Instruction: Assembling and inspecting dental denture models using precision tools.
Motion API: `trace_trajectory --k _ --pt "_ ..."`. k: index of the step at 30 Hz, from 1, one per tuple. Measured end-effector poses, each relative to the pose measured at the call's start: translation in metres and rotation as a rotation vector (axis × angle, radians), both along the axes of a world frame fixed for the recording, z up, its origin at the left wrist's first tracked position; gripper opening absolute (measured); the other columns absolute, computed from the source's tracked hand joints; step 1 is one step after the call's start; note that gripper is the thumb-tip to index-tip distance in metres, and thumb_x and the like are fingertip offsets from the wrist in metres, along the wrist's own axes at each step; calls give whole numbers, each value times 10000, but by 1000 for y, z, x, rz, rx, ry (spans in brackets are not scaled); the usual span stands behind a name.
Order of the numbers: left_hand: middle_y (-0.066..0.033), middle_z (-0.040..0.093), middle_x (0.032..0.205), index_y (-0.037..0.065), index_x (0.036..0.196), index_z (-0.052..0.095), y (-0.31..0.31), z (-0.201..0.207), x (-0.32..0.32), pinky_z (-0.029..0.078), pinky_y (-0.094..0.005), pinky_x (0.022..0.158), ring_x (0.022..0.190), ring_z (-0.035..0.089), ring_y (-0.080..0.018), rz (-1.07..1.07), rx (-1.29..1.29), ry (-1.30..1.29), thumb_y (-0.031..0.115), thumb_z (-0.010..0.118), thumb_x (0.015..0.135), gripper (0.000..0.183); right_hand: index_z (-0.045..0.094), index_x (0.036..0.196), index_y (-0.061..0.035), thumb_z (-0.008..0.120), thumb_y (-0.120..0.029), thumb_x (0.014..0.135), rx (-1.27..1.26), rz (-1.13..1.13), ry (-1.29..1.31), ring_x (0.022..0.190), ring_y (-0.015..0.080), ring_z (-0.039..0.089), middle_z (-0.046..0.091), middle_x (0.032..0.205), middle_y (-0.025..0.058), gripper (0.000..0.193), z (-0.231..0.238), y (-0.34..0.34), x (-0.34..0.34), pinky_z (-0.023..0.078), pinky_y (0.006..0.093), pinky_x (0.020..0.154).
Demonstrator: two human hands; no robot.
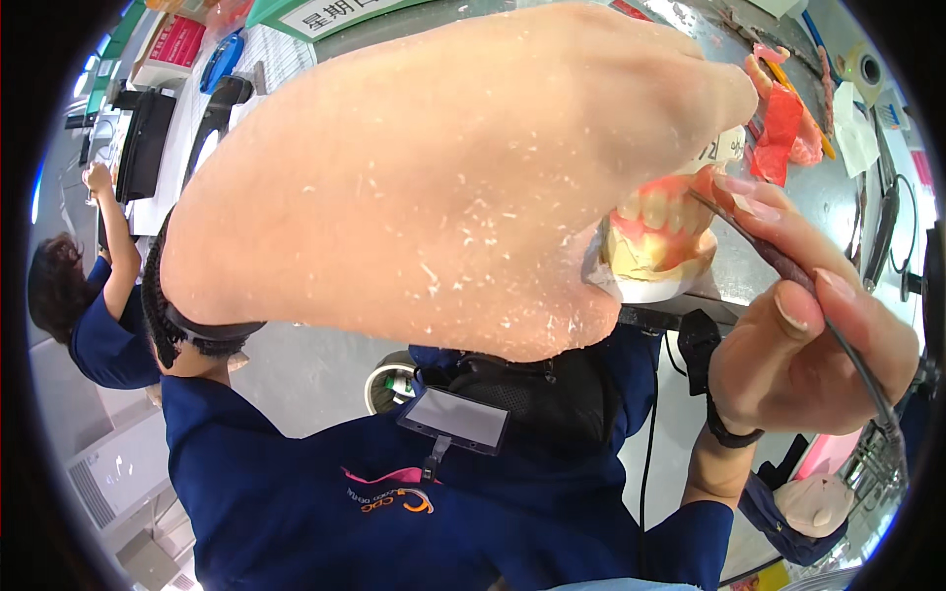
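Note:
My left hand (601,148), very large and close to the camera, is wrapped around a dental model (655,254). Its fingertips are hidden behind the model. Pale shavings cling to the skin of that hand and wrist. The model has a yellowish plaster base and a row of artificial teeth (662,209) set in pink wax. Pinched in my right hand (764,360) is a thin metal carving tool (778,261), held slantwise. Its tip reaches the pink wax beside the teeth, where a right fingertip also rests close; exact contact cannot be made out.
On the metal bench, a red wax sheet (778,128), an orange stick (808,108) and a tape roll (867,69) lie to the right. A green box (281,18) stands at the back. Another person (103,315) sits at far left. Below is a waste bin (376,386).

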State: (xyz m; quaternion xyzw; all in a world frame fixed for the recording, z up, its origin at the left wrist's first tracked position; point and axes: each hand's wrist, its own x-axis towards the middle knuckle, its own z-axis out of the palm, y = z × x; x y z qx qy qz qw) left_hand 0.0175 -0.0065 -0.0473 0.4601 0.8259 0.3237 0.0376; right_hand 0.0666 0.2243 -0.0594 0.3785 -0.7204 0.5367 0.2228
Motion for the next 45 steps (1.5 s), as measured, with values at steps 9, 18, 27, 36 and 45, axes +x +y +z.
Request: trace_trajectory --k 9,18,27,36,45 --pt "-202 549 1164 -42 1344 399 2 4 -2 463 -439 859 1004 564 -368 -13 14 6 235 779 712 787 435 1060 41 480 -109 1024 34 -113 -217 837 344 717 672 884 282 160 29 0 -1 604 427 813" --pt "-201 552 1159 -40 1334 408 4 10 0 465 -439 858 1002 567 -369 -8 12 23 228 775 710 772 468 1038 52 456 -139 1035 -84 67 -467 877 321 716 668 919 262 191 23 10 -13 590 390 870" --pt "-201 554 1153 -37 1324 416 5 10 -4 468 -439 856 1001 570 -370 3 -4 34 222 771 708 757 422 1032 25 402 -218 1059 -234 15 -280 928 387 702 639 1008 292 246 5 4 -5 599 440 868" --pt "-200 557 1148 -35 1313 424 7 9 -12 471 -439 854 999 573 -371 9 -12 34 215 767 706 742 400 998 14 505 -245 1025 -74 -52 -240 865 345 714 654 953 311 281 12 4 -3 619 393 783" --pt "-199 559 1142 -32 1303 432 11 6 -14 473 -438 853 997 576 -371 5 1 28 209 763 703 727 418 997 7 524 -211 1016 93 -147 -34 820 333 715 664 915 316 243 12 18 -13 611 394 752"
